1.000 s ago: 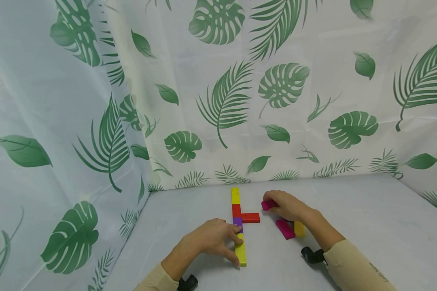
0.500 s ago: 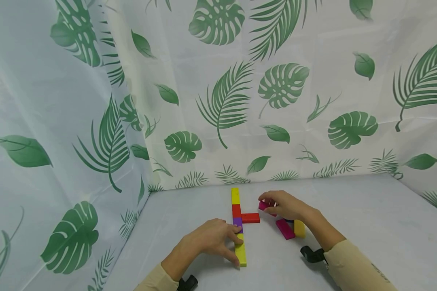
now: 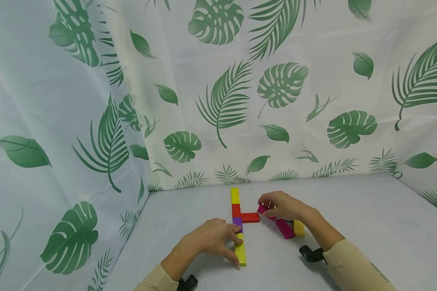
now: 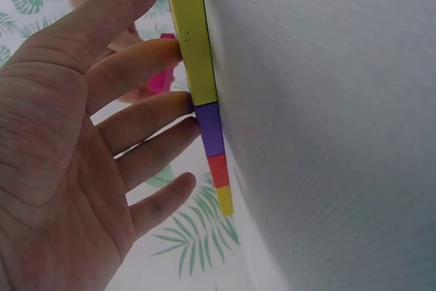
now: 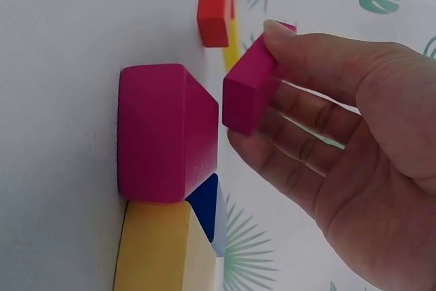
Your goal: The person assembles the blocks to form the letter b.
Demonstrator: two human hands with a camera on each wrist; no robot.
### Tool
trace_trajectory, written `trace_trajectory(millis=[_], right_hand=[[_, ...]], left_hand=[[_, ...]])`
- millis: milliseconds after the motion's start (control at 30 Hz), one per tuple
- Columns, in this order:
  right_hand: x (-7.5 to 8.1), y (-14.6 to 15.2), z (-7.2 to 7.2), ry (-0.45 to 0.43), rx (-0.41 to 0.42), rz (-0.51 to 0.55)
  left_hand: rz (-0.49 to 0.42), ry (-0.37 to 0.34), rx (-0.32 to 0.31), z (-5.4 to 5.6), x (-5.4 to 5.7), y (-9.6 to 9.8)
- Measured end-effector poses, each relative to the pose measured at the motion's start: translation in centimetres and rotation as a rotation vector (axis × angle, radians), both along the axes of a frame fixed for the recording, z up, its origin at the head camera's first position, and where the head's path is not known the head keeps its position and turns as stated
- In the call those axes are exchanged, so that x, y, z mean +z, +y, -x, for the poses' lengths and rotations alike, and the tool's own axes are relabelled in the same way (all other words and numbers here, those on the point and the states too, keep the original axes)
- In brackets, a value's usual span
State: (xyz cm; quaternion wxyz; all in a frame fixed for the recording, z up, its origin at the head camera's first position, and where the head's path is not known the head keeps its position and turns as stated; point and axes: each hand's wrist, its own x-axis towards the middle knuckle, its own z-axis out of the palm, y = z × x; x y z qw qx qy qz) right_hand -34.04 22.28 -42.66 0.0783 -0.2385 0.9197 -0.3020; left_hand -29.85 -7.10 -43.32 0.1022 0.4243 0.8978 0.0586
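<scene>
A straight row of flat blocks lies on the table: a yellow block [image 3: 234,196] at the far end, then a red block [image 3: 236,210], a purple block [image 3: 237,222] and yellow [image 3: 241,254] at the near end. Along its left side my left hand [image 3: 211,237] touches the purple and near yellow parts, its fingers spread and fairly straight. Another red block [image 3: 250,218] sticks out rightward from the row. My right hand [image 3: 285,205] pinches a magenta block [image 5: 248,93] between thumb and fingers, just right of that red block's end.
Below the right hand lie a second magenta block [image 3: 285,229], an orange-yellow block [image 3: 299,228] and a blue block [image 5: 208,206], mostly hidden in the head view. A leaf-print curtain [image 3: 218,101] stands behind the white table [image 3: 368,226].
My right hand has shifted the magenta block slightly left and lower, nearer the end of the sideways red block. The left hand stays in place against the row.
</scene>
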Motion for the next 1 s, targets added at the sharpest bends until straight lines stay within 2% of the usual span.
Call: trace_trajectory(millis=[1000], right_hand=[[-0.54, -0.38, -0.17, -0.027, -0.048, -0.112]], left_hand=[[-0.014, -0.007, -0.013, 0.19, -0.15, -0.12]])
